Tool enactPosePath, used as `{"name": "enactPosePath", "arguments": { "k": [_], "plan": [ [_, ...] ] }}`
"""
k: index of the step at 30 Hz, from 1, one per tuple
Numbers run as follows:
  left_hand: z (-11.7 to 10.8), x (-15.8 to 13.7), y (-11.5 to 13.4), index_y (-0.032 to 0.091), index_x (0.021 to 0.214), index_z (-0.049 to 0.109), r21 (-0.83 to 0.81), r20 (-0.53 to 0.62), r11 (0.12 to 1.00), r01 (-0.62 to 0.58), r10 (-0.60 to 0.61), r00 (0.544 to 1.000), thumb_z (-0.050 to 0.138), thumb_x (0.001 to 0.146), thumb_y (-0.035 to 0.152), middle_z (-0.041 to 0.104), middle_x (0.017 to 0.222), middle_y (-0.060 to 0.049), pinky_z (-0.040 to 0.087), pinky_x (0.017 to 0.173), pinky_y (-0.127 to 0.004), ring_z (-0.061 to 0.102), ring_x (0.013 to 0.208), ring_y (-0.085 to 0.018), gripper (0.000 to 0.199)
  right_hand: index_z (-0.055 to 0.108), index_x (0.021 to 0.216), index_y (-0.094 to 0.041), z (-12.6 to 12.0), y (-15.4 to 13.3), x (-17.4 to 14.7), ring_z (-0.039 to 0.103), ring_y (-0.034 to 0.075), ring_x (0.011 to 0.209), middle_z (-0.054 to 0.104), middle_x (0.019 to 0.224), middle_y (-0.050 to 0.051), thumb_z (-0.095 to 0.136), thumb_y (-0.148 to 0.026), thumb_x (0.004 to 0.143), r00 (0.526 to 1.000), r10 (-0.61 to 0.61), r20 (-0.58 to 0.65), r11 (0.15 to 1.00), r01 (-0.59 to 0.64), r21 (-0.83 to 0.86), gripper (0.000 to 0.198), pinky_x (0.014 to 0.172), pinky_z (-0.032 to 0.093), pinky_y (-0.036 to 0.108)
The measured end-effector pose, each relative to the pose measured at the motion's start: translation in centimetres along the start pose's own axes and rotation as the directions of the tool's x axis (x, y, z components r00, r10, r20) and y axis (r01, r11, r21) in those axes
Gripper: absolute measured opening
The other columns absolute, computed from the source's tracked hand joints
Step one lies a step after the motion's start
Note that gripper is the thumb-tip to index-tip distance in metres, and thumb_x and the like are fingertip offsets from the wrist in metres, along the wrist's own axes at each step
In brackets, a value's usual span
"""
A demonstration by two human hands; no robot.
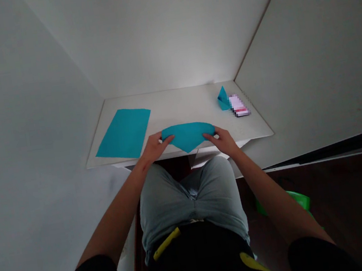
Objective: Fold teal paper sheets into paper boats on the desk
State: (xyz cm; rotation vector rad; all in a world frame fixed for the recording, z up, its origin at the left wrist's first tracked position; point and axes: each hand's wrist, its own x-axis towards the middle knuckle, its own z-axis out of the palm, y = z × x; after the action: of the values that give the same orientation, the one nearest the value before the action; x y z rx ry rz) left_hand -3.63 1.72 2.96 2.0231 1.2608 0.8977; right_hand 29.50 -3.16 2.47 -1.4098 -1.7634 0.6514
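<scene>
Between my two hands is a piece of blue paper [187, 135], folded so that it has a curved top edge and a point toward me. It is held at the front edge of the white desk. My left hand [155, 146] pinches its left end, thumb on top. At the opposite end my right hand [222, 139] grips the paper the same way, with the thumb on the near face. The fingers behind the paper are hidden. A flat blue sheet [125, 133] lies left of my left hand.
A folded blue paper boat [223, 100] stands at the desk's back right, touching or close beside a phone [239, 105] with a blurred screen. Walls enclose the white desk [176, 102] at the back and both sides. A green plastic object [298, 199] is on the dark floor at right.
</scene>
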Motion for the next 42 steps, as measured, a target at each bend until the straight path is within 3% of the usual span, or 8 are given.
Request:
{"name": "enactPosePath", "arguments": {
  "k": [6,10,12,15,18,24,36,42],
  "plan": [
    [0.8,1.8,-1.6,0.020,0.115,0.073,0.171,-0.048,0.977,0.124,-0.118,0.992,0.076,0.094,0.043,0.072,0.084,-0.002,0.052,0.076,-0.033,0.066,0.077,-0.020,0.031,0.073,0.111,-0.022,1.6,2.4,2.7,0.065,0.022,0.074,0.072,0.082,0.002,0.071,-0.052,0.094,0.996,0.081,0.030,0.988,-0.076,-0.137,0.034,0.074,0.054,0.036],
    [2.1,0.5,-3.0,0.019,0.138,0.065,0.310,-0.144,0.945,0.101,-0.059,0.988,0.083,0.088,0.036,0.072,0.122,-0.013,0.056,0.094,-0.042,0.071,0.105,-0.028,0.056,0.062,0.146,-0.020,2.9,3.6,2.4,0.071,0.032,0.103,0.075,0.125,0.015,0.073,-0.048,0.093,0.998,-0.022,-0.065,0.958,0.003,-0.285,0.061,0.091,0.057,0.047],
    [2.3,-0.2,-3.3,0.020,0.133,0.069,0.360,-0.151,0.933,-0.002,0.061,0.987,0.081,0.090,0.034,0.068,0.137,-0.016,0.054,0.105,-0.046,0.067,0.124,-0.032,0.047,0.061,0.150,-0.023,3.0,3.6,1.8,0.067,0.034,0.124,0.069,0.145,0.015,0.066,-0.047,0.100,0.990,-0.141,0.008,0.935,0.136,-0.326,0.056,0.103,0.054,0.052],
    [2.0,-1.4,-3.5,0.024,0.120,0.076,0.355,0.014,0.915,-0.191,0.199,0.980,0.067,0.102,0.031,0.075,0.134,-0.011,0.052,0.111,-0.048,0.068,0.128,-0.029,0.021,0.071,0.140,-0.031,2.5,3.3,0.7,0.065,0.031,0.137,0.072,0.147,0.007,0.054,-0.042,0.110,0.944,-0.242,0.223,0.895,0.306,-0.325,0.037,0.112,0.049,0.053],
    [1.3,-3.0,-3.8,0.027,0.127,0.076,0.296,0.152,0.907,-0.299,0.264,0.953,0.053,0.109,0.030,0.077,0.135,-0.008,0.051,0.115,-0.048,0.069,0.131,-0.025,0.030,0.072,0.140,-0.033,1.6,3.2,-0.6,0.065,0.030,0.139,0.072,0.147,0.004,0.056,-0.042,0.110,0.913,-0.275,0.302,0.874,0.368,-0.317,0.036,0.112,0.048,0.053],
    [-0.9,-5.4,-4.4,0.032,0.151,0.064,0.237,0.312,0.889,-0.393,0.313,0.897,0.058,0.101,0.027,0.067,0.154,-0.005,0.037,0.130,-0.051,0.060,0.147,-0.023,0.051,0.066,0.150,-0.037,-0.5,3.6,-1.9,0.062,0.029,0.145,0.067,0.154,0.002,0.067,-0.036,0.103,0.870,-0.282,0.405,0.881,0.402,-0.251,0.047,0.114,0.049,0.053],
    [-0.3,-1.6,-3.9,0.028,0.110,0.080,0.175,0.290,0.959,-0.223,0.166,0.942,0.070,0.100,0.043,0.082,0.117,-0.005,0.052,0.110,-0.045,0.073,0.115,-0.025,0.020,0.082,0.115,-0.029,0.2,3.4,1.1,0.072,0.028,0.118,0.079,0.128,0.008,0.063,-0.047,0.106,0.903,-0.253,0.348,0.935,0.321,-0.152,0.028,0.108,0.051,0.050],
    [0.7,0.8,-4.8,0.022,0.133,0.069,0.332,0.185,0.941,-0.070,0.008,0.983,0.088,0.082,0.043,0.064,0.139,-0.015,0.050,0.112,-0.052,0.060,0.131,-0.035,0.059,0.069,0.143,-0.022,0.3,5.4,3.0,0.060,0.035,0.134,0.068,0.143,0.017,0.067,-0.047,0.102,0.921,-0.214,0.325,0.905,0.312,-0.289,0.048,0.116,0.044,0.056]
  ]
}}
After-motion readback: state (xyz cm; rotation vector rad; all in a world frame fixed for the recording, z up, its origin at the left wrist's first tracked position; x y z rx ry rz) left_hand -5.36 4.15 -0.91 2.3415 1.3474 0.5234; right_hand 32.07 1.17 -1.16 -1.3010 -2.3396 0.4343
